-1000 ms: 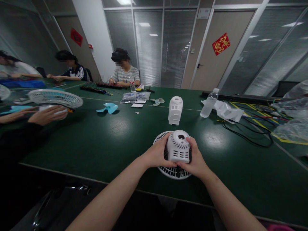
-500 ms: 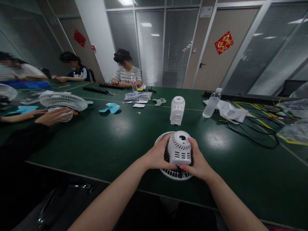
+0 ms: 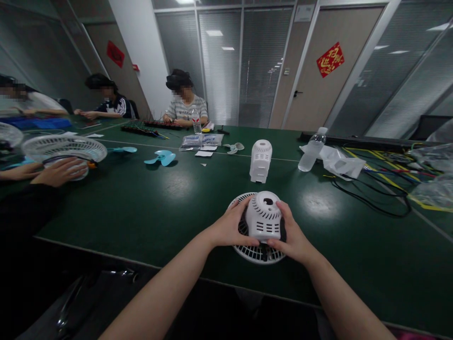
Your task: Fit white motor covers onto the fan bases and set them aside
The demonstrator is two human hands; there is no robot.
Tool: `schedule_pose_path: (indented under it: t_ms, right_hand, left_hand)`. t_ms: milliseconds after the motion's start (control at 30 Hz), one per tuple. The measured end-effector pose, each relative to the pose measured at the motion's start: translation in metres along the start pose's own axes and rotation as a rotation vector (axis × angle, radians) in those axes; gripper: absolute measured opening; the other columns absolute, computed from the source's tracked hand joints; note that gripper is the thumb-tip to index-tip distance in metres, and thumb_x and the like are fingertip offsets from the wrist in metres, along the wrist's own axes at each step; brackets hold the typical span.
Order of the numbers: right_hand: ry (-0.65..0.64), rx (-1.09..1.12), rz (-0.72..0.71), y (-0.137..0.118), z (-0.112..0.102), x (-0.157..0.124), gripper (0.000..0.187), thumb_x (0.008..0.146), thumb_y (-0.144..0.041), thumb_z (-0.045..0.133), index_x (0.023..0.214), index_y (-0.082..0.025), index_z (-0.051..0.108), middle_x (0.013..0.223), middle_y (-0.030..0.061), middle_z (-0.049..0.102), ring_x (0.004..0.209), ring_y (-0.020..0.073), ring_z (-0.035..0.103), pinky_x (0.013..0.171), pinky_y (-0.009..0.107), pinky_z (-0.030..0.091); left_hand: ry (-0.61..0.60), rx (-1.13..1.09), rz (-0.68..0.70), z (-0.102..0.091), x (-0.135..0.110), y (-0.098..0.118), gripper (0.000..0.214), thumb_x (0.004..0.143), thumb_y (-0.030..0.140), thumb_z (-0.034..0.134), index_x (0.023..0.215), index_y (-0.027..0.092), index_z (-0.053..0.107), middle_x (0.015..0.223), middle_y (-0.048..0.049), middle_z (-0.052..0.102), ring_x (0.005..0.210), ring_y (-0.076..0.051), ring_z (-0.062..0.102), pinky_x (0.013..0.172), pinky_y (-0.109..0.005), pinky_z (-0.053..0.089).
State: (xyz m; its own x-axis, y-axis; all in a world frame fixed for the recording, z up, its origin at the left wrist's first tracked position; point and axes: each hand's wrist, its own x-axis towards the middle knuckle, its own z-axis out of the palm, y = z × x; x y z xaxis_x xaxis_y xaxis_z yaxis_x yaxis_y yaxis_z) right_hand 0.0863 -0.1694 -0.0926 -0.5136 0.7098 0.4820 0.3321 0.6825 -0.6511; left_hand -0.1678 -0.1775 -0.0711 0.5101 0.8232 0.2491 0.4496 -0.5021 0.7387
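Note:
A white slotted fan motor housing sits on a white round fan grille lying flat on the green table. My left hand is wrapped round the housing's left side and my right hand grips its right side, thumbs meeting at the front bottom edge. A second white housing stands upright farther back, apart from both hands.
A clear water bottle, crumpled white paper and black and coloured cables lie at the right. A blue fan blade and plastic bags lie mid-table. At the left a co-worker's hand holds another grille. People sit at the far side.
My hands keep their grip on the housing with hardly any shift. The co-worker's grille at the left has moved further left in view.

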Motion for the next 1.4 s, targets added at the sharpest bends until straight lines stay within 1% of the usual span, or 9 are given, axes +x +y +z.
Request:
schedule_pose_path:
  t_ms: [367,633,767,867,967,1033,1200,1300,1400]
  right_hand:
    - [-0.038,-0.073,0.053,-0.008,-0.004,-0.001,0.094,0.077,-0.038,0.077,0.152,-0.036,0.02,0.157,0.0104,0.025,0.142,0.0389,0.036,0.116,0.059,0.032]
    - [0.037,0.071,0.069,0.004,0.006,-0.013,0.1,0.081,-0.049,0.073,0.158,-0.034,0.011,0.164,0.0111,0.023,0.147,0.0389,0.031,0.118,0.062,0.025]
    - [0.268,0.303,0.054,0.002,0.0,-0.009,0.079,0.091,-0.055,0.057,0.157,-0.037,0.017,0.156,0.0099,0.04,0.138,0.0329,0.046,0.113,0.056,0.037]
    - [0.546,0.275,0.196,0.008,-0.011,-0.006,0.049,0.096,-0.049,0.051,0.141,-0.03,0.048,0.131,0.0107,0.062,0.116,0.0281,0.062,0.102,0.049,0.046]
    - [0.644,0.221,0.371,0.022,-0.019,-0.005,0.037,0.095,-0.048,0.05,0.118,-0.023,0.064,0.107,0.0092,0.07,0.102,0.026,0.066,0.09,0.043,0.051]
    - [0.637,0.187,0.477,0.032,-0.02,-0.005,0.033,0.092,-0.046,0.053,0.11,-0.022,0.067,0.101,0.0084,0.071,0.098,0.0253,0.067,0.086,0.041,0.051]
    - [0.488,0.035,0.659,0.047,-0.018,-0.003,0.033,0.084,-0.042,0.055,0.105,-0.02,0.069,0.102,0.0089,0.074,0.095,0.0258,0.068,0.086,0.041,0.051]
    - [0.396,-0.089,0.699,0.045,-0.018,-0.001,0.034,0.083,-0.04,0.054,0.105,-0.021,0.071,0.103,0.0082,0.075,0.096,0.0257,0.069,0.09,0.041,0.05]
    - [0.339,-0.173,0.692,0.041,-0.019,0.0,0.033,0.083,-0.04,0.052,0.102,-0.021,0.072,0.101,0.0074,0.075,0.095,0.0255,0.069,0.09,0.041,0.05]
  left_hand:
    - [-0.022,0.052,-0.007,-0.004,-0.001,0.007,0.122,0.064,0.059,0.082,0.158,0.023,0.014,0.162,-0.0153,0.029,0.148,-0.036,0.03,0.123,-0.057,0.02]
    - [0.017,0.064,0.006,0.007,-0.004,0.0,0.127,0.063,0.06,0.083,0.159,0.024,0.008,0.164,-0.0143,0.024,0.152,-0.036,0.021,0.124,-0.059,0.012]
    - [0.12,-0.051,0.0,0.006,-0.012,-0.007,0.128,0.064,0.058,0.083,0.159,0.022,0.005,0.164,-0.0171,0.023,0.151,-0.038,0.021,0.123,-0.059,0.017]
    - [0.332,-0.169,-0.02,0.01,-0.024,-0.003,0.089,0.085,0.05,0.067,0.156,0.023,0.022,0.155,-0.0151,0.04,0.143,-0.032,0.04,0.119,-0.053,0.032]
    - [0.559,-0.136,-0.089,0.031,-0.04,0.012,0.055,0.091,0.037,0.058,0.143,0.024,0.044,0.14,-0.0115,0.056,0.132,-0.028,0.052,0.113,-0.049,0.04]
    - [0.659,-0.075,-0.16,0.056,-0.05,0.026,0.049,0.09,0.031,0.059,0.137,0.024,0.048,0.136,-0.0112,0.057,0.129,-0.027,0.055,0.109,-0.047,0.044]
    - [0.782,0.136,-0.32,0.116,-0.049,0.06,0.077,0.081,0.026,0.066,0.149,0.018,0.03,0.146,-0.0185,0.046,0.137,-0.033,0.045,0.113,-0.054,0.04]
    - [0.784,0.197,-0.362,0.127,-0.038,0.07,0.084,0.078,0.024,0.068,0.15,0.015,0.026,0.148,-0.0201,0.044,0.138,-0.036,0.042,0.114,-0.058,0.038]
    - [0.805,0.219,-0.375,0.126,-0.031,0.069,0.085,0.076,0.024,0.069,0.149,0.015,0.027,0.146,-0.0203,0.045,0.138,-0.036,0.043,0.114,-0.058,0.038]
